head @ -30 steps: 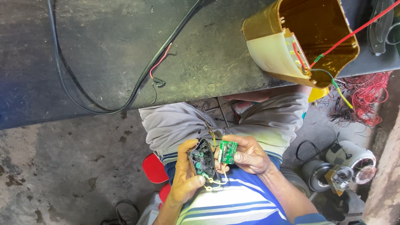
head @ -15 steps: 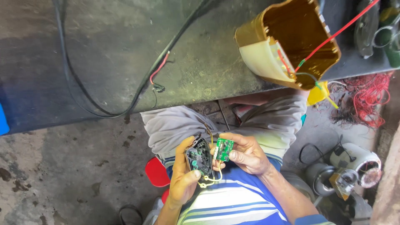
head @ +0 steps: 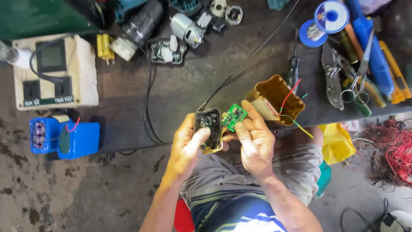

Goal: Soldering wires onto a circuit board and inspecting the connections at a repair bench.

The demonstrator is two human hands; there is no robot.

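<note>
My left hand (head: pixel 186 144) grips a black plastic housing (head: pixel 209 124) full of small parts, with my thumb across its front. A black cable (head: pixel 249 60) runs from its top across the bench. My right hand (head: pixel 254 139) pinches a small green circuit board (head: pixel 234 116) right beside the housing, joined to it by yellow wires (head: pixel 213 149). Both hands are raised at the near edge of the dark workbench (head: pixel 180 94), over my lap.
A yellow plastic shell (head: pixel 274 99) with loose coloured wires lies just behind my right hand. A beige socket box (head: pixel 53 71) and blue battery pack (head: pixel 64 137) sit at left. Motors (head: pixel 186 29), solder spool (head: pixel 327 17), pliers and scissors (head: pixel 349 81) lie along the back and right. Red wires (head: pixel 392 152) lie on the floor.
The view has swung up over the bench, bringing tools and the socket box into sight. My hands have lifted the housing and board from my lap up to the bench edge.
</note>
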